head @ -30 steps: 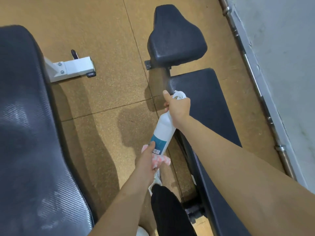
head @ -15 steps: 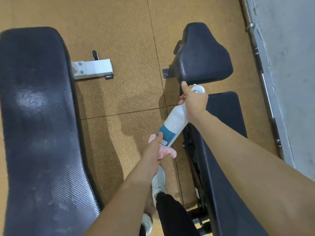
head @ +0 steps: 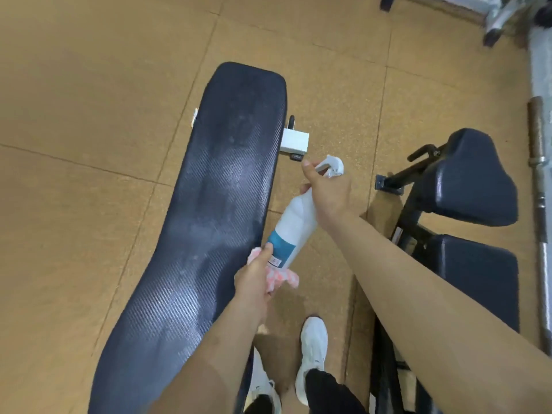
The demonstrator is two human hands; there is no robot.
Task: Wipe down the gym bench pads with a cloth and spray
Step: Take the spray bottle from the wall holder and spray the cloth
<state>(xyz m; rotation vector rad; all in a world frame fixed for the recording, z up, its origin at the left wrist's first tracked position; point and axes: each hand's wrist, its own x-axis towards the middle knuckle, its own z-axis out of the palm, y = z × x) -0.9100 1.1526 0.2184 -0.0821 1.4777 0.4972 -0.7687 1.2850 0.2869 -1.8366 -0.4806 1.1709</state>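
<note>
Bottle (head: 294, 231): white, teal label, trigger head on top; held tilted in the air between the two benches, head up and away from the person, base towards them.
Right hand (head: 328, 192): curled round the neck just under the trigger head, thumb up along its near side. Whether a finger lay on the trigger could not be told; the fingers were hidden behind the hand.
Left hand (head: 254, 276): gripped the base, thumb pressed on the label, cloth caught in the same grip.
Cloth (head: 282, 277): pink and white, bunched under the base, a loose end hanging out to the right.
Pad (head: 215, 204): long, dark, textured, with pale dull patches along its middle; just left of the bottle, not touched by either hand.
Bench (head: 475, 180): second one, to the right, two dark pads on a black frame; also untouched.
Floor (head: 89, 144): tan tiles, directly under the bottle.
Bar (head: 537, 162): steel, lying at the far right, well apart.
Shoes (head: 313, 348): white, below the hands.
Step in hand: likely readying the bottle to spray the pad; no wiping under way.
Risk, aim: the head sat over bare floor, so a squeeze here would probably wet the tiles by the shoes and leave them slippery.
Risk, cloth: with one grip shared between base and cloth, loosening it to free the bottle could drop the cloth.
Risk, bottle: held by the neck alone, the tilted bottle could swing or slip.
</note>
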